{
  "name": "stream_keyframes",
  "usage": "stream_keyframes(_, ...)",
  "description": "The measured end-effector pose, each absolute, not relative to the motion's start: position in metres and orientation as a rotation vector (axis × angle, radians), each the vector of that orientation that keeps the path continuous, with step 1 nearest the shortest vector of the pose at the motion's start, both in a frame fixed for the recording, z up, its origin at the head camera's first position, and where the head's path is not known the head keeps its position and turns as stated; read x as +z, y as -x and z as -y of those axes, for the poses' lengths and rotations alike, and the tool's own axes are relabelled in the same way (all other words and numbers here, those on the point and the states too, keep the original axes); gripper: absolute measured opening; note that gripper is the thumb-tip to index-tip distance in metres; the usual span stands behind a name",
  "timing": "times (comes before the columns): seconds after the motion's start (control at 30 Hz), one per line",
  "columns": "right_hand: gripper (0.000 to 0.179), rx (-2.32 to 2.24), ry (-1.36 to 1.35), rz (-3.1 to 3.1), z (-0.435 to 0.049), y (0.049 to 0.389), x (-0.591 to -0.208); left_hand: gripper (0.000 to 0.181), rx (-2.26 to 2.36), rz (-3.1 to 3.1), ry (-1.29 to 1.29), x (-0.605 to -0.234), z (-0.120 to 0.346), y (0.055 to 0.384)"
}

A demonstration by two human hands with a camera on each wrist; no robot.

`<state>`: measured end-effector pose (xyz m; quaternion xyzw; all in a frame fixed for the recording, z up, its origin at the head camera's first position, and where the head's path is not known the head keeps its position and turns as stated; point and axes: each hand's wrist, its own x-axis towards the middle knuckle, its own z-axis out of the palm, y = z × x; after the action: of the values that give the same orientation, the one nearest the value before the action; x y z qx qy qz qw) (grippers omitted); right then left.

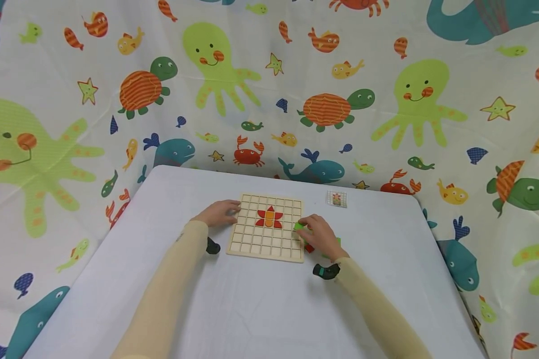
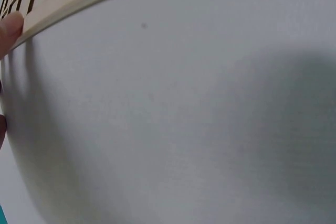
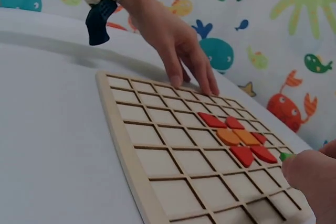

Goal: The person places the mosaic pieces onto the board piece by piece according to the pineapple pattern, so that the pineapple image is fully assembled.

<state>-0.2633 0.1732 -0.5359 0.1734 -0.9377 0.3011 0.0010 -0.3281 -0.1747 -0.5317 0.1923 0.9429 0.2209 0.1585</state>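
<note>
A square wooden grid board (image 1: 265,258) lies on the table. Several red tiles (image 1: 277,224) and orange tiles (image 1: 269,218) form a flower shape in its cells. My left hand (image 1: 217,213) rests at the board's left edge, fingers fairly straight; in the left wrist view a fingertip (image 2: 11,24) touches the frame. Over the board's right side, my right hand (image 1: 320,237) pinches a green tile (image 1: 298,226) between thumb and fingers. That tile's tip also shows in the right wrist view, close to the red petals (image 3: 264,154).
Beside the board's right edge, partly hidden by my right hand, lie a red tile (image 1: 309,248) and green pieces (image 1: 339,241). A small pattern card (image 1: 337,199) sits farther back on the white table (image 1: 269,309). A sea-animal curtain (image 1: 260,89) hangs behind.
</note>
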Motion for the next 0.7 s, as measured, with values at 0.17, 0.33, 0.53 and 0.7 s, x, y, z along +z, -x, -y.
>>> stream_keyframes(0.17,0.028,0.881,-0.635,2.959,-0.149,0.267,-0.542,0.049,0.634,-2.692,-0.553,-0.532,0.174,0.329)
stream_keyframes(0.33,0.027,0.819,-0.741,2.939,-0.130,0.269,-0.547,0.049,0.628,-2.687,-0.559,-0.532,0.174,0.329)
stream_keyframes(0.53,0.029,0.725,-0.840,2.882,-0.110,0.271,-0.552,0.049,0.635,-2.686,-0.544,-0.530,0.175,0.329)
stream_keyframes(0.7,0.028,0.633,-0.873,2.879,-0.103,0.271,-0.555,0.049,0.628,-2.688,-0.565,-0.530,0.174,0.329)
